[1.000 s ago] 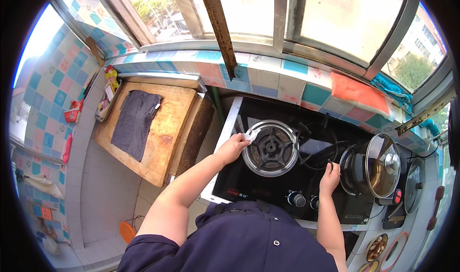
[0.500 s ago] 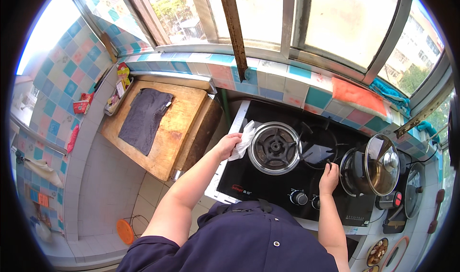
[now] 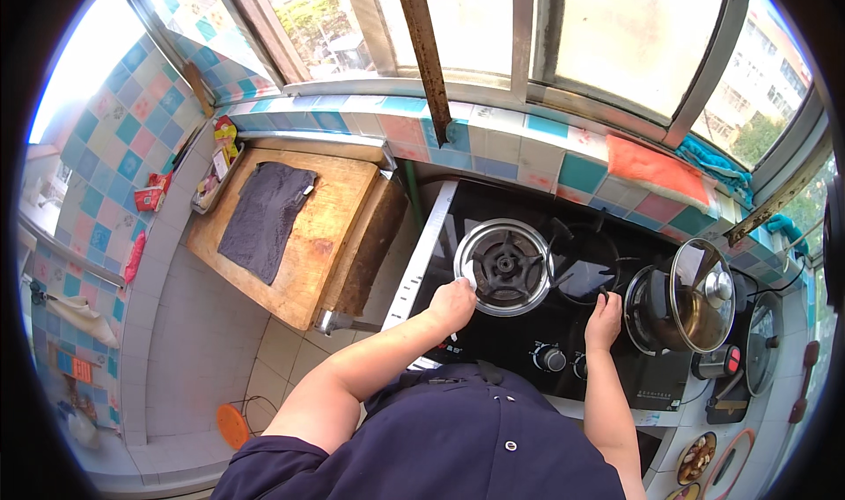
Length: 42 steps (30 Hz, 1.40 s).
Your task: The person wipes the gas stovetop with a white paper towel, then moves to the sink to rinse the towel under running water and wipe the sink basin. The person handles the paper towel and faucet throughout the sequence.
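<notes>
My left hand (image 3: 453, 306) is closed on a white tissue (image 3: 471, 283), of which only small bits show past the fingers. It presses on the black glass gas stove (image 3: 506, 346) at the front left of the burner (image 3: 503, 268) with the silver ring. My right hand (image 3: 604, 320) pinches a prong of a black pot stand (image 3: 603, 292), which stands on the dark glass between the burner and a pot. That steel pot (image 3: 647, 311) sits right of my right hand, a glass lid (image 3: 702, 297) tilted against it.
Left of the stove, a dark cloth (image 3: 267, 221) lies on a thick wooden chopping board (image 3: 339, 236). Stove knobs (image 3: 552, 359) lie between my forearms. An orange cloth (image 3: 656, 174) hangs on the window ledge. Dishes of food (image 3: 696, 459) stand at lower right.
My left hand has moved right and toward me with the tissue, from the stove's left edge to the burner's front. The right hand keeps its hold on the pot stand.
</notes>
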{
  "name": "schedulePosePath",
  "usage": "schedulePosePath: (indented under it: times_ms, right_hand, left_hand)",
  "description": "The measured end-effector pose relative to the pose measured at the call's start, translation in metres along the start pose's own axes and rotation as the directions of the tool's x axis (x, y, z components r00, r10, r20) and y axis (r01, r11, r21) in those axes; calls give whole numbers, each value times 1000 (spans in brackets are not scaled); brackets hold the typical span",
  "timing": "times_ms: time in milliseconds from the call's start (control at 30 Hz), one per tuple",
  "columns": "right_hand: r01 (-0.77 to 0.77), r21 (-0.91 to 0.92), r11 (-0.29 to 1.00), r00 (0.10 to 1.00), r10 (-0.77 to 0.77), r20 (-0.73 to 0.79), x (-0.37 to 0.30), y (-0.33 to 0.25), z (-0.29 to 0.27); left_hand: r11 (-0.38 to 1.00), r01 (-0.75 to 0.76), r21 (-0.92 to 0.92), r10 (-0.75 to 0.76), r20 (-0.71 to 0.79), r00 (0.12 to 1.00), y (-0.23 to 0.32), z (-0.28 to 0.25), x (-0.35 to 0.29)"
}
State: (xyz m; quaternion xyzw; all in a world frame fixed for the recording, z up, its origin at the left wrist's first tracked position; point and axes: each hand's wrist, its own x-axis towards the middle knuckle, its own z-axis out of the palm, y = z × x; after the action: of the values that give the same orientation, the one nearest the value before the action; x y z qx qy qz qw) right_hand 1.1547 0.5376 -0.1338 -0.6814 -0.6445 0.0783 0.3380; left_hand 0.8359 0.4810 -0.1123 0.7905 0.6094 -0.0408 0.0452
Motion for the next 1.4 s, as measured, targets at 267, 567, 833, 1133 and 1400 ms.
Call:
schedulePosePath:
  times_ms: [267, 567, 833, 1133, 1400]
  right_hand:
    - [7, 2, 1000, 1000, -7, 8, 1, 2, 1]
    - [-20, -40, 999, 1000, 20, -1, 0, 0, 1]
    - [-81, -22, 996, 991, 79, -104, 6, 5, -2]
    - [-208, -100, 973, 978, 209, -5, 13, 1, -14]
    - [-208, -164, 964, 972, 222, 72, 17, 1, -21]
  left_hand:
    - [1000, -16, 23, 17, -37, 999, -38, -19, 1]
    - [925, -141, -352, 141, -26, 990, 46, -6, 7]
    - [939, -107, -328, 127, 40, 991, 36, -15, 5]
    - [861, -64, -504, 141, 116, 983, 71, -5, 38]
    - [602, 316, -734, 52, 431, 901, 110, -26, 75]
